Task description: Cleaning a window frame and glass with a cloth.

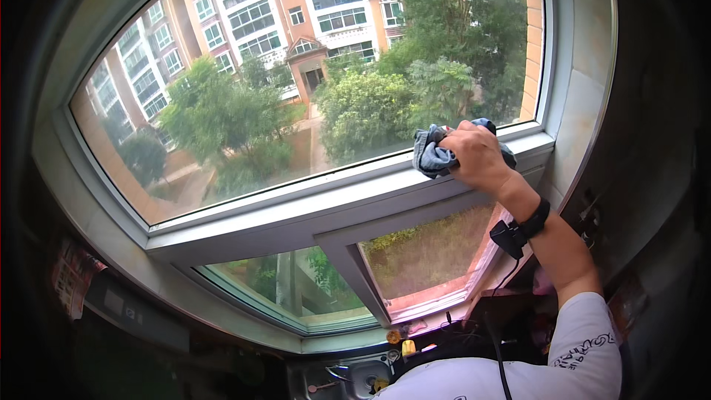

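My right hand (476, 151) grips a crumpled blue cloth (432, 155), which looks like denim, with folds bulging out on both sides of the fingers. The cloth rests on the white horizontal rail (311, 203) of the window frame, near its right end. Just above it is the lower edge of the large upper window pane (266, 139). A black strap with a small device (510, 238) is around my right wrist, and a cable hangs from it. My left hand is out of view.
Below the rail are two smaller panes, a greenish one (289, 280) and a clearer right one (427, 255). A metal sink (355, 375) lies at the bottom, with a yellow object (408, 347) beside it. Tiled wall (589, 100) borders the window at right.
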The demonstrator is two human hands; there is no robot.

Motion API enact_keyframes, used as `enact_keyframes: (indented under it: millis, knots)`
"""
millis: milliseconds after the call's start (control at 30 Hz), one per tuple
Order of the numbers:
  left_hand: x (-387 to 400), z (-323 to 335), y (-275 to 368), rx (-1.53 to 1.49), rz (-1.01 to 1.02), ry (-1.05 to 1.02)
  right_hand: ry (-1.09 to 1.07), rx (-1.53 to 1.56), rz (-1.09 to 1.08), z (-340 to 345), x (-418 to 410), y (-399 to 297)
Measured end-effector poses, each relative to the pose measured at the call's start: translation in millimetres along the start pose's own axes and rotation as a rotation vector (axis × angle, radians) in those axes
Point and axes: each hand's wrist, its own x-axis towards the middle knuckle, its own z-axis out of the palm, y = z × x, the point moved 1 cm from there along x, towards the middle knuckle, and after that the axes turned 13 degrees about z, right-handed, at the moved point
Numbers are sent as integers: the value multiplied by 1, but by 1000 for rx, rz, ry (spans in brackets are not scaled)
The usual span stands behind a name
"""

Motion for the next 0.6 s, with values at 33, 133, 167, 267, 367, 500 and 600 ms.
enact_keyframes:
  millis: [33, 133, 167, 267, 367, 500, 600]
  knots:
    - [6, 3, 7, -5, 7, -7, 7, 43, -26, 7, 5, -23]
    - [15, 5, 29, -19, 24, -12, -61, 145, -111, 36, 20, -96]
    - [15, 5, 33, -23, 27, -9, -59, 221, -163, 48, 25, -120]
    - [9, -2, 40, -33, 29, 10, -90, 291, -217, 75, 44, -195]
    - [-1, -6, 45, -44, 32, 39, -102, 327, -253, 94, 59, -248]
    - [-27, -18, 30, -71, 18, 100, -232, 370, -209, 93, 63, -244]
    - [-56, -29, 14, -114, -9, 177, -302, 411, -151, 77, 43, -206]
